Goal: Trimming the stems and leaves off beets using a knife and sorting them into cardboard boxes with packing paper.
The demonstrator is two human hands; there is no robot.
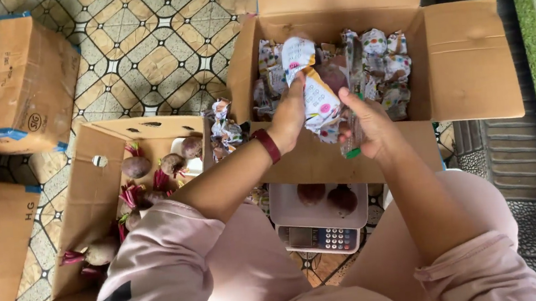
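Both hands are raised over the front edge of an open cardboard box (464, 63) on the tiled floor (151, 50). The left hand (291, 115) grips a sheet of printed wrapping paper (315, 92), fingers closed on its upper part. The right hand (368, 126) is closed on the lower side of the same paper, with a beet (333, 76) showing just behind it. The box is filled with beets already wrapped in the same paper. Below the hands, a small kitchen scale (318, 221) carries two bare beets (326, 196). To the left, a lower carton (88, 209) holds unwrapped beets with red stems. A few crumpled wrappers (226, 131) lie between the two boxes.
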